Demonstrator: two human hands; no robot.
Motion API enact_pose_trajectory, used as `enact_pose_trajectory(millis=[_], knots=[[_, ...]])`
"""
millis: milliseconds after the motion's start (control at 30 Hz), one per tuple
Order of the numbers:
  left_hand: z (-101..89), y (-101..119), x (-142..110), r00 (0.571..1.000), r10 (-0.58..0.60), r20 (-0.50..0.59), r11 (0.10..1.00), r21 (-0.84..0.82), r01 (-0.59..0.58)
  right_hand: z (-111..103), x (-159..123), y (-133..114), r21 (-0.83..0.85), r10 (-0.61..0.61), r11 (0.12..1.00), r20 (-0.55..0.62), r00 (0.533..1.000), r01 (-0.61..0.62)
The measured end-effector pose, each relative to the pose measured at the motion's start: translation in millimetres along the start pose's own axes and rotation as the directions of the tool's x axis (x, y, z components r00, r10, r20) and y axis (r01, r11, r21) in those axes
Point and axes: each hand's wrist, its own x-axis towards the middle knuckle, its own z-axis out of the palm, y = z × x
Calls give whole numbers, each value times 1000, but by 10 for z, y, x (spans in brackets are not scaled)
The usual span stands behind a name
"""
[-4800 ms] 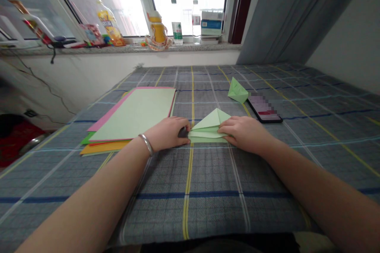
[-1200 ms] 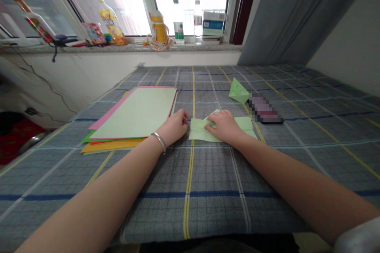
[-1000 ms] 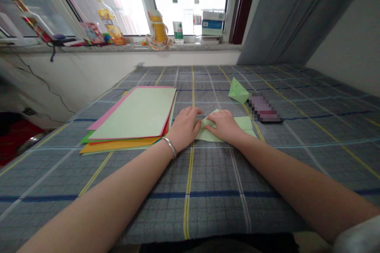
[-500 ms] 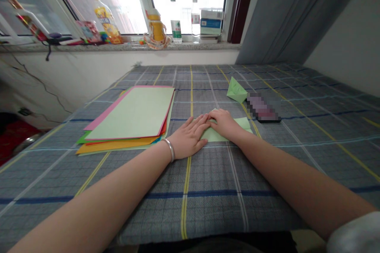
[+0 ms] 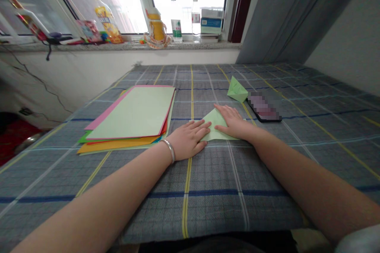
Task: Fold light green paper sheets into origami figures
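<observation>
A light green sheet of folded paper (image 5: 216,126) lies on the plaid cloth, its visible part tapering to a point at the far side. Flat on its left end rests my left hand (image 5: 190,138), fingers stretched out, a silver bangle at the wrist. My right hand (image 5: 233,121) lies across the right part of the paper with thumb and fingers apart, hiding much of that side. Beyond it stands a folded green paper piece (image 5: 236,90), touched by neither hand.
To the left is a stack of coloured paper (image 5: 133,114), pale green on top. A phone (image 5: 264,107) lies right of the folded piece. Bottles, a yellow cup (image 5: 156,27) and boxes (image 5: 211,21) line the windowsill (image 5: 118,47). A grey curtain (image 5: 276,16) hangs at the right.
My right hand has slid right, away from my left fingertips, and its thumb has spread. More of the paper's pointed middle shows. My left hand has barely moved.
</observation>
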Motion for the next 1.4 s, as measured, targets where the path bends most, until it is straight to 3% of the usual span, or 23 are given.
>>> enact_pose_trajectory(millis=[267, 667, 967, 1200, 1400], knots=[[-19, 36, 0, 999, 10, -49, 1000, -23, -11, -11, -8, -92, -105, 100, 990, 108, 989, -89], [-48, 111, 75, 997, 24, -68, 997, 72, -19, -107, 21, -81, -103, 237, 971, 239, 942, -218], [-73, 71, 91, 994, 100, -54, 990, 105, -94, -169, -67, 190, -16, 272, 960, 272, 923, -278], [-166, 29, 15, 997, 27, -71, 995, 93, -21, -280, -151, 428, 135, 217, 954, 303, 928, -267], [-234, 51, 38, 976, -203, -84, 966, 148, 214, -441, -198, 427, 148, 212, 946, 384, 898, -287]])
